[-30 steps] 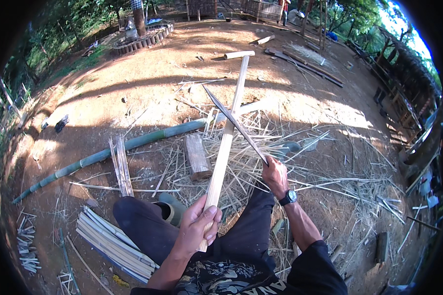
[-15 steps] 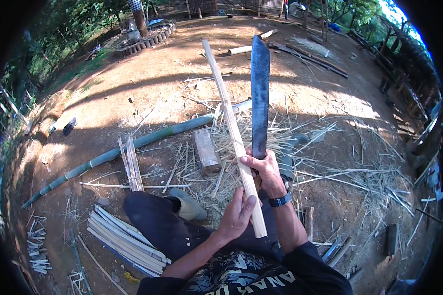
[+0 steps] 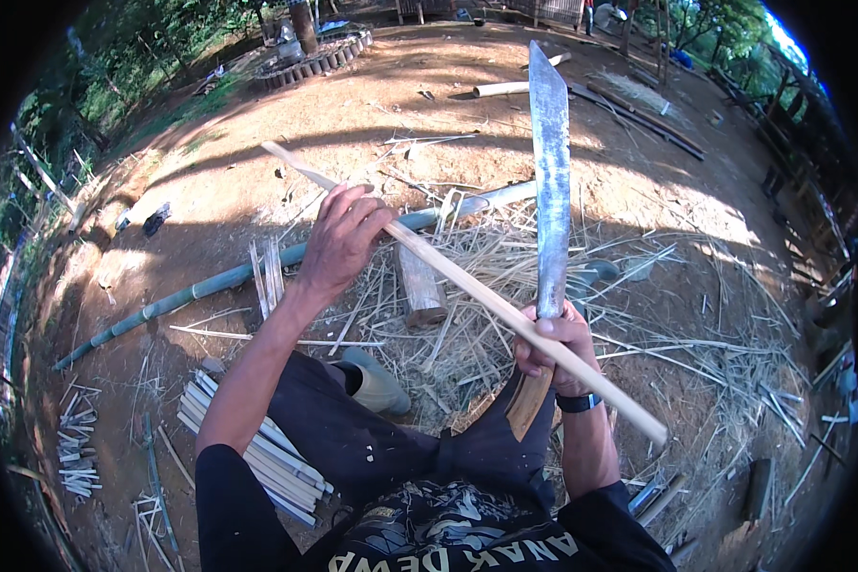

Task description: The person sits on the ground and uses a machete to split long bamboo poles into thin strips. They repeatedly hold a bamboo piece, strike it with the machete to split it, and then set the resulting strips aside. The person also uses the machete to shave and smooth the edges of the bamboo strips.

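Observation:
My left hand [image 3: 346, 243] is closed round the upper part of a pale bamboo strip [image 3: 458, 275], with the fingers over its top. The strip slants from the upper left down to the lower right, across the front of my right hand [image 3: 564, 348]. That hand is closed on the wooden handle of a machete [image 3: 551, 172], whose broad, grey, worn blade points up and away from me. The lower end of the handle shows below my fingers. The strip crosses close to those fingers; I cannot tell whether they also pinch it.
A wooden block [image 3: 418, 284] stands among bamboo shavings [image 3: 467, 329]. Beyond my knees a long green bamboo pole [image 3: 219, 283] lies on the soil. A bundle of split strips [image 3: 281, 467] is by my left leg, and short offcuts [image 3: 78, 443] are at far left.
My left hand has moved up and left to the strip's far part, and the strip has swung from steep to slanting. My right hand and the machete have shifted slightly right.

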Action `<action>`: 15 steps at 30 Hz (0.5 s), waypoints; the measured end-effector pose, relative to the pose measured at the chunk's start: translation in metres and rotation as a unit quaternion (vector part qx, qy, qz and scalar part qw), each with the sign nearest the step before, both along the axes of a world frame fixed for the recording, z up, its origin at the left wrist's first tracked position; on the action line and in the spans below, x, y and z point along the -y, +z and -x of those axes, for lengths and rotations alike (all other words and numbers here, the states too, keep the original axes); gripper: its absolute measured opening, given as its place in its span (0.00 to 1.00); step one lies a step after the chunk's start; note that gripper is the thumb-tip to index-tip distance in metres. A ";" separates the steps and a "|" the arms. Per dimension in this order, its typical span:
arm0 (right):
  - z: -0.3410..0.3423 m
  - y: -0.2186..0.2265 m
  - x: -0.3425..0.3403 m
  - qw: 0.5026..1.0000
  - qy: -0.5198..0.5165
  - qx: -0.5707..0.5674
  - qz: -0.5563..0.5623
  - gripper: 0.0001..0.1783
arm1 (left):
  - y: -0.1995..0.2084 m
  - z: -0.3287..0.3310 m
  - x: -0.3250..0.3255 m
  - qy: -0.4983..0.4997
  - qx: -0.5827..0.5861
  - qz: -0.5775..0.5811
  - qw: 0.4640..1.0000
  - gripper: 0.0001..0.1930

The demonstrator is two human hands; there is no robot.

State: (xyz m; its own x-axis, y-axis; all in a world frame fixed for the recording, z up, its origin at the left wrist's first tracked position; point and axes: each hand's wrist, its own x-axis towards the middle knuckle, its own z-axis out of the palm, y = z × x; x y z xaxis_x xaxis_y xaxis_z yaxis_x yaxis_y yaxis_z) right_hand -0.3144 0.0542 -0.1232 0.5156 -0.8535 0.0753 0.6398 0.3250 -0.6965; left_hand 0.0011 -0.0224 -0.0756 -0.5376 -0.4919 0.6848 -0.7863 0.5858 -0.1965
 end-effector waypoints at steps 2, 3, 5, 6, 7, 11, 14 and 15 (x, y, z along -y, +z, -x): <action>0.002 -0.009 0.009 0.998 0.005 0.060 -0.026 0.21 | -0.003 -0.007 -0.003 0.007 -0.021 -0.108 0.994 0.09; 0.005 -0.010 0.012 0.998 -0.038 -0.013 -0.038 0.20 | -0.004 -0.008 -0.007 0.012 -0.032 -0.162 0.986 0.08; 0.008 -0.025 0.017 0.983 -0.125 -0.121 -0.052 0.20 | 0.009 -0.002 -0.026 0.031 -0.108 -0.290 0.950 0.10; 0.012 -0.039 0.019 0.976 -0.148 -0.143 -0.072 0.19 | 0.015 0.002 -0.034 0.039 -0.145 -0.350 0.924 0.11; 0.015 -0.057 0.019 0.967 -0.169 -0.165 -0.092 0.18 | 0.015 0.002 -0.040 0.036 -0.167 -0.372 0.912 0.15; 0.027 -0.106 0.005 0.953 -0.188 -0.161 -0.177 0.17 | 0.009 -0.001 -0.049 0.020 -0.248 -0.457 0.854 0.24; 0.025 -0.105 -0.006 0.950 -0.200 -0.169 -0.171 0.18 | 0.005 -0.007 -0.053 0.013 -0.359 -0.644 0.676 0.24; 0.028 -0.095 -0.008 0.944 -0.211 -0.204 -0.149 0.18 | -0.002 -0.001 -0.059 -0.063 -0.457 -0.675 0.576 0.25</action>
State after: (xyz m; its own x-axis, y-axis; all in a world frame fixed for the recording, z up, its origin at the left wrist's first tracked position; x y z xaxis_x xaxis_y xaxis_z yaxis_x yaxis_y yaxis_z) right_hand -0.3425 0.0620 -0.2183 0.0597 -0.9411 -0.3327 0.4550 0.3223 -0.8301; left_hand 0.0017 0.0368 -0.0776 -0.3464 -0.9037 -0.2516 -0.1352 -0.2173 0.9667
